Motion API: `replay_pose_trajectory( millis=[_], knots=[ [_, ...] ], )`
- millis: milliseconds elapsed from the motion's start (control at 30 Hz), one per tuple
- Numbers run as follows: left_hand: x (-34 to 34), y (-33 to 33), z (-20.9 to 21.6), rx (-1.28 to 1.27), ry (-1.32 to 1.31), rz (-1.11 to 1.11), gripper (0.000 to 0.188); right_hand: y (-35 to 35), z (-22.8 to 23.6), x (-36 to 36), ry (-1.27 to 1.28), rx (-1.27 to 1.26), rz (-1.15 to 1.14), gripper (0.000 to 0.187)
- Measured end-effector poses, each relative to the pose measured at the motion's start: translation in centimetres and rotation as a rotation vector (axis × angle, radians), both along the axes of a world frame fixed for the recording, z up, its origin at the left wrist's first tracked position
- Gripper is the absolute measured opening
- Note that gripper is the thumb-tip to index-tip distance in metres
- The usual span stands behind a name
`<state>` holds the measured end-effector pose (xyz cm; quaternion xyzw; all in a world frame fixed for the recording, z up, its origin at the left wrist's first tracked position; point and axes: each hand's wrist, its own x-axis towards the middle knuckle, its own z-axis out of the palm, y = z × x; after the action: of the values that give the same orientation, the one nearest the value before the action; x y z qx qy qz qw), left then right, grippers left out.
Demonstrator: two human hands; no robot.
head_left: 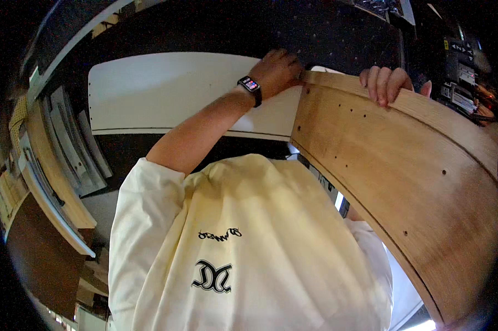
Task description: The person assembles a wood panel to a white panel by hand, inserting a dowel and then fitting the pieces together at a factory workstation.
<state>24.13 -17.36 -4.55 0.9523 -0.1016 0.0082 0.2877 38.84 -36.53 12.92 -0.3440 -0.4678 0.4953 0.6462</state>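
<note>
A light wooden panel (392, 149) with several small drilled holes and a groove along its lower edge stands on edge at my right. Its end meets a white panel (171, 94), which stretches to the left. At that corner my left hand (276, 70), with a dark watch (250, 84) on its wrist, is closed with bent fingers. What lies in its fingertips is dark and hidden. Over the top edge of the wooden panel, the fingers of my right hand (385, 84) are wrapped; its palm and forearm are mostly behind the panel.
Stacked boards and grey panels (75, 143) stand along the left, beside a brown board (45, 248). A dark speckled surface (337, 38) lies beyond the panels. At the far right are dark boxes and small items (461, 77). My white shirt fills the lower middle.
</note>
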Motion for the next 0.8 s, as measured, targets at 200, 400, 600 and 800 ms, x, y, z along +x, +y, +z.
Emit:
replay_pose_trajectory(
  millis=[200,400,600,800],
  knots=[
    [0.0,-0.2,-1.3,0.033,-0.100,0.022,0.039,0.6,0.0,0.5,-0.022,0.000,0.053,0.073],
    [0.3,-0.2,-1.6,0.047,-0.095,-0.010,0.042,1.4,-1.2,2.2,0.026,0.041,0.176,0.084],
    [0.1,-0.4,-1.3,0.029,-0.107,0.039,0.045,2.1,-0.4,2.1,0.010,0.005,0.210,0.073],
    [1.0,-1.0,-1.4,0.135,0.005,-0.017,0.042,-0.2,-0.4,1.8,-0.037,-0.019,0.074,0.063]
  ],
)
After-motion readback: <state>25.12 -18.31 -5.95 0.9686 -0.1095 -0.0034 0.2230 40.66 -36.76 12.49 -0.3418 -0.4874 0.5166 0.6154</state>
